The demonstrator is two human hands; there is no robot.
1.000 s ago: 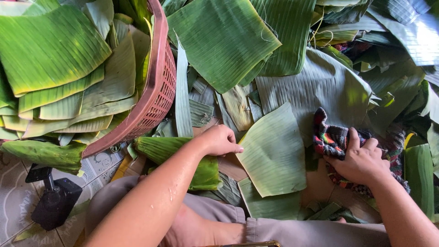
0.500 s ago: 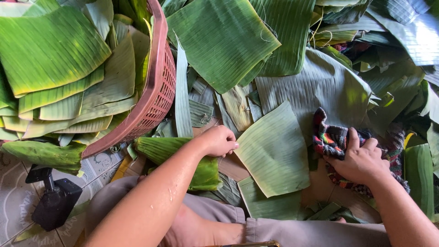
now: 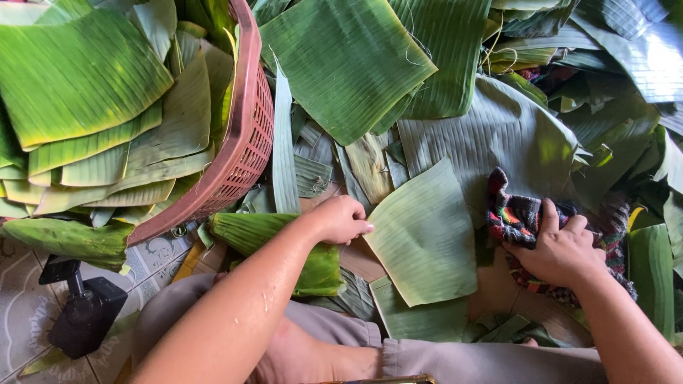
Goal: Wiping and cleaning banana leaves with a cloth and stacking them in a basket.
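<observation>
1. Head view, looking straight down: the left hand (image 3: 341,220) rests at the left edge of a cut banana leaf piece (image 3: 427,238), fingers curled into a loose fist with the knuckles pinning that edge, apparently so the leaf lies flat and does not slide.
2. The right hand (image 3: 562,249) presses down on a dark multicoloured cloth (image 3: 516,217), fingers bent and gripping it; the cloth lies just beside the leaf's right edge, within easy reach of its surface.
3. The leaf piece sits pale side up between the two hands, on top of other leaves and just in front of the person's knees.
4. A pink plastic basket (image 3: 249,135) to the left holds neatly stacked leaf pieces (kept apart from the loose heap further out).
5. A small black object (image 3: 85,313) stands on the tiled floor; what it is I cannot tell.
</observation>
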